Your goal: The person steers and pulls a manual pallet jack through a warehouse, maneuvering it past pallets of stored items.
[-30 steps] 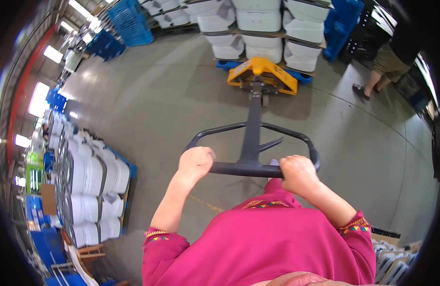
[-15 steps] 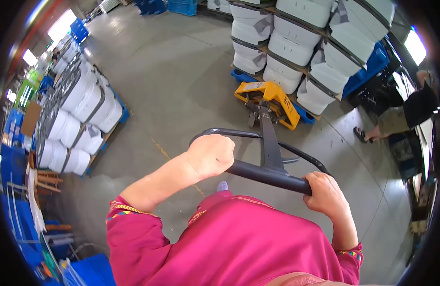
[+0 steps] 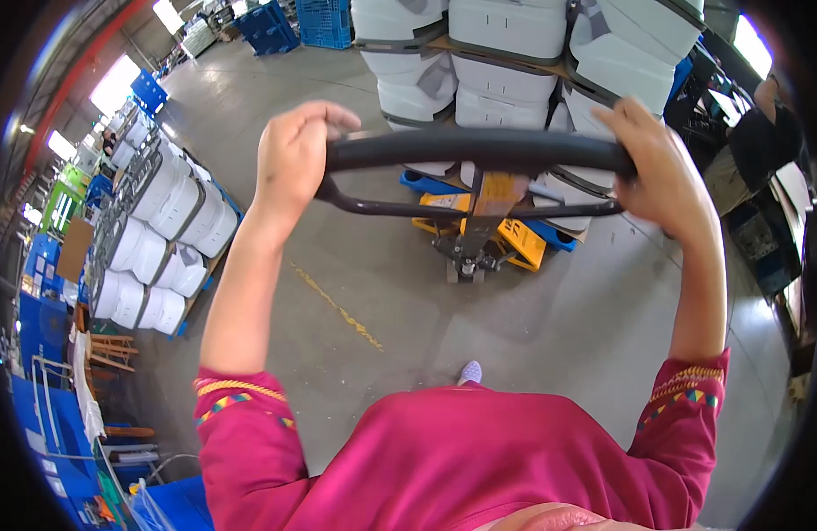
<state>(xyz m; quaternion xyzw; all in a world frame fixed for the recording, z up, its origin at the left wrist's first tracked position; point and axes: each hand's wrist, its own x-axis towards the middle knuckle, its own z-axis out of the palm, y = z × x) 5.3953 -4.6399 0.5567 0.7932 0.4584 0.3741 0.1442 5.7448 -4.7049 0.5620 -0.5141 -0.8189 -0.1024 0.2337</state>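
Pallet-jack handle [image 3: 479, 150] directly in front of you, between your hands. Left hand [image 3: 291, 159] at its left end, right hand [image 3: 665, 173], blurred, at its right; fingers partly curled over the bar, cannot tell whether clamped. Yellow jack body [image 3: 521, 243] beyond, on the floor [image 3: 373, 274], against a blue pallet [image 3: 430, 183] bearing stacked white units [image 3: 506, 84]. Far left: another white stack [image 3: 156, 239]. Far right: a person [image 3: 767, 137].

A smooth grey concrete floor [image 3: 386, 265] bears a worn yellow line [image 3: 337, 308], a yellow pallet jack [image 3: 523, 246] and a pale speckled shoe [image 3: 470, 372]. Blue plastic pallets [image 3: 325, 23] stand upright farther back; whether the blue pallet [image 3: 424, 183] beside the jack touches down cannot be told.
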